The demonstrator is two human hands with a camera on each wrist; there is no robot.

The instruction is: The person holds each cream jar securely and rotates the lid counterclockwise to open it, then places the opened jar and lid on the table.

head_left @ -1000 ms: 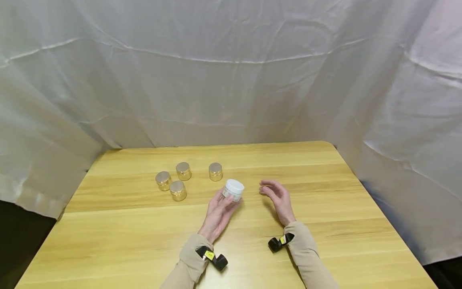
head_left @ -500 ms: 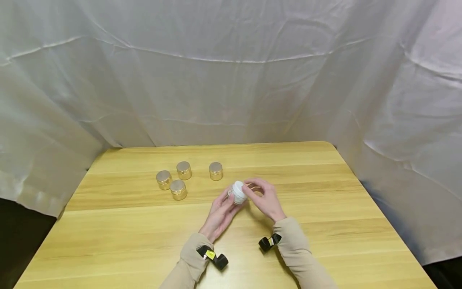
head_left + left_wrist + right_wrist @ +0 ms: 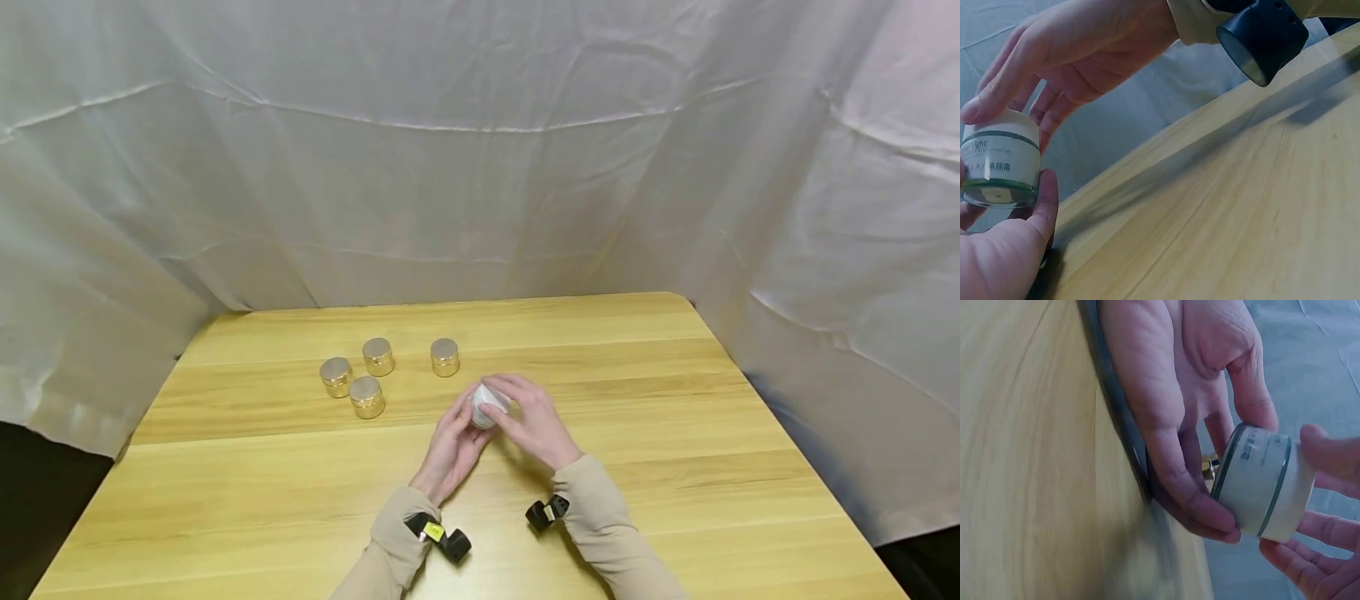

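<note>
The right hand (image 3: 536, 421), apart from the jar (image 3: 1259, 481) a second ago, now pinches its lid (image 3: 1295, 495) between thumb and fingers. The left hand (image 3: 448, 457) grips the body, so the work seems to have become two-handed: one steadying, one on the lid. The jar sits between both hands, above the bench (image 3: 225, 517), lid still on.

Head view bright; 2 wrist views dimmer, bluish, soft-shadowed
</note>
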